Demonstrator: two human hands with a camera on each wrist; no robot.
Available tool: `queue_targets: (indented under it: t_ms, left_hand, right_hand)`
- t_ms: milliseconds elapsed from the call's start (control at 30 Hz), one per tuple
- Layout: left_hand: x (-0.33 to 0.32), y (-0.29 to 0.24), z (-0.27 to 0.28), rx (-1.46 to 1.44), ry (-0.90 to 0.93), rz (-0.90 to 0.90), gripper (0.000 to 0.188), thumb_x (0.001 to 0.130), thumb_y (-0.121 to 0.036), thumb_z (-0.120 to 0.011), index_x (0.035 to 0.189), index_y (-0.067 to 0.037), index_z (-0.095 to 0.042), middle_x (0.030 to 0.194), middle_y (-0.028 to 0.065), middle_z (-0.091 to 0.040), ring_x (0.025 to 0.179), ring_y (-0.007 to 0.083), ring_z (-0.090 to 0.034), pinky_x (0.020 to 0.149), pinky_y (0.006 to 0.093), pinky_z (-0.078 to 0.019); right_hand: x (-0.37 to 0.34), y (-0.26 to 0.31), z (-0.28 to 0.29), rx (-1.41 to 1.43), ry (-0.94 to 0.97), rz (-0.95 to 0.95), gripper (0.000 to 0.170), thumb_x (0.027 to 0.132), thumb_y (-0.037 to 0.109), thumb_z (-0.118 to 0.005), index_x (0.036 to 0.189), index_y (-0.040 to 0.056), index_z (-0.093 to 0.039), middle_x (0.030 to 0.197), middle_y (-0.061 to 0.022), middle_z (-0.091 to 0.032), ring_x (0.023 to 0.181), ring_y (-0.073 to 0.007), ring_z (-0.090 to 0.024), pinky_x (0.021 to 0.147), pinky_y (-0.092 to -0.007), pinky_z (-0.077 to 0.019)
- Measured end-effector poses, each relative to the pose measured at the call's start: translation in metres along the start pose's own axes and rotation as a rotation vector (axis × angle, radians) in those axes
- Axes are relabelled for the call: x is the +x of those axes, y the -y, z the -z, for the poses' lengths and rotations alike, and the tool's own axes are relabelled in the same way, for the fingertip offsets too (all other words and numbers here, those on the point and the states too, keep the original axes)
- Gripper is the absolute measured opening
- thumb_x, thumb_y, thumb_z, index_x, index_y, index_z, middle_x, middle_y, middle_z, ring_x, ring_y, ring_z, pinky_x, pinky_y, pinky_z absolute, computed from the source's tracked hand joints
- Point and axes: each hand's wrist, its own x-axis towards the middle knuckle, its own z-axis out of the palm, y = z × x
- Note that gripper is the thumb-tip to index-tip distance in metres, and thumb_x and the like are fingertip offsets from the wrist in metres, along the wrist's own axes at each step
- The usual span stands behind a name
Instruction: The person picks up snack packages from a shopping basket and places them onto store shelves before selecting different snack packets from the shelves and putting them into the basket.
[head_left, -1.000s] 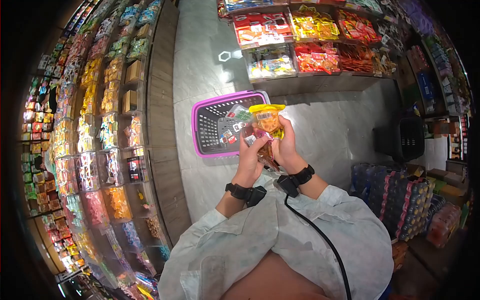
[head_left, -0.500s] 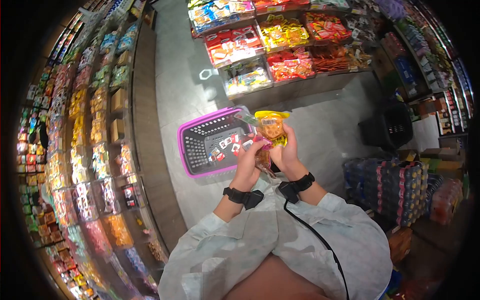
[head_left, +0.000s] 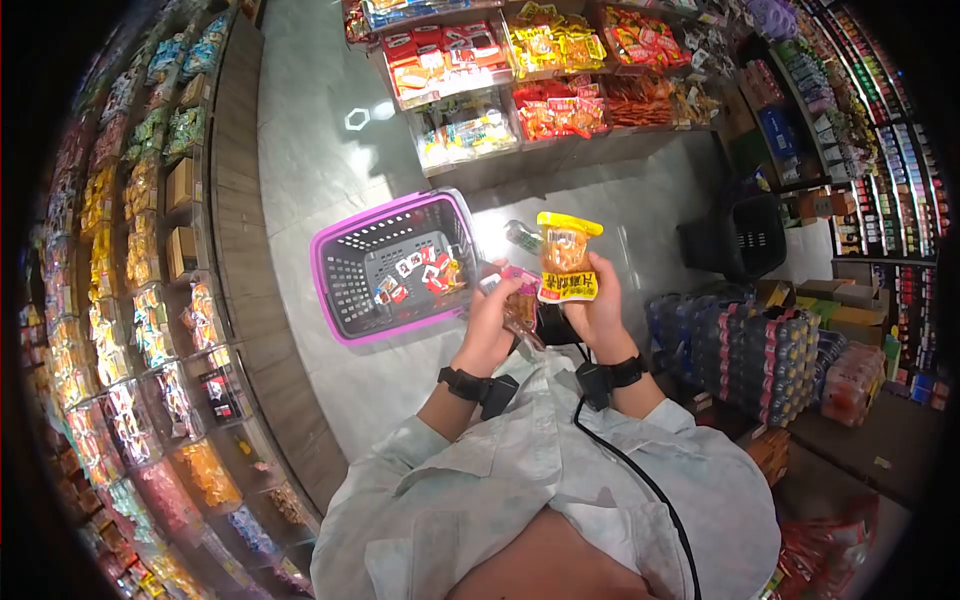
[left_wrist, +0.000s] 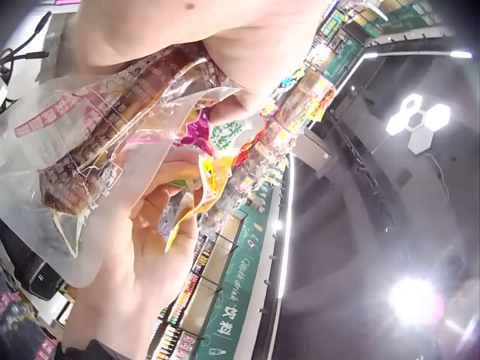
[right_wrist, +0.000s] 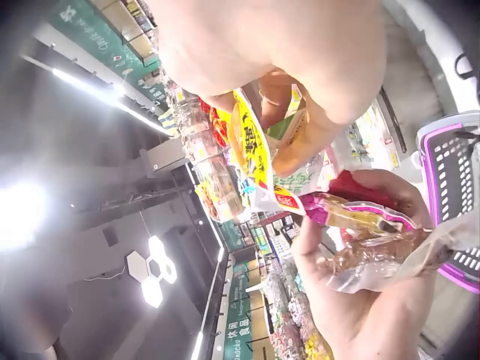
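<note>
yellow pack point(head_left: 568, 258) has drawn away from the left hand point(head_left: 487, 328) over the last second, and its black-lettered lower face now shows; in the head view the basket point(head_left: 322, 280) sits further left than before. right hand point(head_left: 601, 318) grips the yellow pack by its lower right side, thumb and fingers closed on it, the pack over the floor to the right of the basket. left hand is curled round the brown pack point(head_left: 520, 308), which lies close by the yellow one. a clear pack point(head_left: 522, 237) with green print juts out past the left fingertips; cannot tell what holds it. red-and-white packs point(head_left: 438, 270) lie in the basket, on the floor at the person's left. bagged snacks point(head_left: 560, 110) fill the bins ahead, and bottles point(head_left: 740, 350) are stacked at right.
</note>
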Motion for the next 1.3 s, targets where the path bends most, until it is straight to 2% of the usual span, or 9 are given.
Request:
queue_targets:
  t_ms: [200, 367, 433, 467, 533, 667, 900, 1100, 1300]
  left_hand:
    - [0.004, -0.002, -0.024, 0.209, 0.122, 0.014, 0.043, 0.094, -0.002, -0.059, 0.135, -0.006, -0.047, 0.108, 0.0099, -0.068, 0.093, 0.0201, -0.07, 0.074, 0.0356, -0.0595]
    - [0.022, -0.007, -0.068, 0.343, 0.306, 0.01, 0.066, 0.09, 0.007, -0.063, 0.149, -0.008, -0.035, 0.113, 0.0117, -0.067, 0.09, 0.022, -0.071, 0.073, 0.0346, -0.0609]
    - [0.03, 0.001, -0.089, 0.434, 0.266, 0.049, 0.069, 0.088, 0.008, -0.065, 0.149, -0.007, -0.037, 0.114, 0.0108, -0.067, 0.092, 0.0216, -0.071, 0.074, 0.0338, -0.0624]
    - [0.032, 0.006, -0.101, 0.411, 0.233, 0.093, 0.066, 0.082, 0.01, -0.07, 0.141, -0.004, -0.043, 0.121, 0.0098, -0.064, 0.105, 0.0192, -0.069, 0.085, 0.0325, -0.0598]
    - [0.052, 0.03, -0.106, 0.405, 0.262, 0.11, 0.058, 0.085, 0.004, -0.073, 0.136, -0.003, -0.048, 0.127, 0.0112, -0.064, 0.11, 0.0224, -0.068, 0.092, 0.035, -0.0584]
    - [0.067, 0.076, -0.178, 0.412, 0.299, 0.016, 0.058, 0.093, -0.006, -0.07, 0.145, -0.003, -0.045, 0.127, 0.0172, -0.066, 0.101, 0.0274, -0.072, 0.083, 0.0368, -0.0619]
    - [0.106, 0.112, -0.221, 0.484, 0.235, -0.018, 0.052, 0.095, -0.004, -0.065, 0.143, -0.004, -0.045, 0.124, 0.0174, -0.067, 0.094, 0.0278, -0.074, 0.074, 0.0363, -0.0628]
    - [0.135, 0.111, -0.236, 0.45, 0.213, -0.005, 0.051, 0.094, -0.003, -0.064, 0.142, -0.001, -0.046, 0.129, 0.0162, -0.065, 0.108, 0.025, -0.071, 0.088, 0.0356, -0.0604]
    - [0.188, 0.099, -0.245, 0.423, 0.297, -0.031, 0.051, 0.092, 0.002, -0.062, 0.141, 0.001, -0.048, 0.134, 0.0163, -0.062, 0.121, 0.0247, -0.065, 0.101, 0.0373, -0.0549]
  right_hand:
    - [-0.004, 0.008, 0.015, -0.21, 0.054, -0.069, 0.03, 0.109, 0.02, -0.046, 0.123, -0.0015, -0.061, 0.115, -0.0105, -0.069, 0.103, -0.0181, -0.07, 0.091, -0.0314, -0.0556]
    - [0.02, 0.058, 0.026, -0.12, 0.144, -0.131, 0.03, 0.111, 0.023, -0.044, 0.122, -0.0014, -0.058, 0.119, -0.0092, -0.067, 0.107, -0.0161, -0.067, 0.096, -0.0314, -0.0537]
    - [0.033, 0.086, 0.042, -0.106, 0.188, -0.156, 0.03, 0.112, 0.023, -0.042, 0.122, -0.0006, -0.057, 0.12, -0.0083, -0.066, 0.109, -0.0151, -0.066, 0.097, -0.0306, -0.0527]
    - [0.039, 0.098, 0.052, -0.106, 0.221, -0.16, 0.03, 0.113, 0.024, -0.041, 0.122, 0.0001, -0.057, 0.12, -0.0077, -0.066, 0.11, -0.0145, -0.065, 0.098, -0.03, -0.0522]
    - [0.048, 0.127, 0.064, -0.171, 0.228, -0.183, 0.027, 0.114, 0.026, -0.04, 0.118, 0.0039, -0.056, 0.115, -0.0038, -0.065, 0.106, -0.0098, -0.063, 0.095, -0.027, -0.0508]
    - [0.067, 0.167, 0.094, -0.376, 0.245, -0.101, 0.025, 0.113, 0.028, -0.043, 0.113, 0.0067, -0.057, 0.106, 0.0014, -0.063, 0.098, -0.0033, -0.059, 0.086, -0.0238, -0.0495]
    - [0.088, 0.23, 0.114, -0.296, 0.172, -0.077, 0.026, 0.112, 0.028, -0.046, 0.112, 0.0049, -0.058, 0.104, 0.0002, -0.064, 0.094, -0.0039, -0.061, 0.084, -0.0235, -0.0504]
    - [0.114, 0.246, 0.123, -0.309, 0.164, -0.048, 0.025, 0.111, 0.028, -0.048, 0.112, 0.0051, -0.059, 0.101, -0.0003, -0.066, 0.091, -0.0043, -0.063, 0.082, -0.0229, -0.0514]
    - [0.146, 0.269, 0.113, -0.354, 0.081, -0.067, 0.026, 0.11, 0.03, -0.049, 0.109, 0.0062, -0.059, 0.084, 0.002, -0.064, 0.06, -0.0006, -0.053, 0.049, -0.0194, -0.0404]
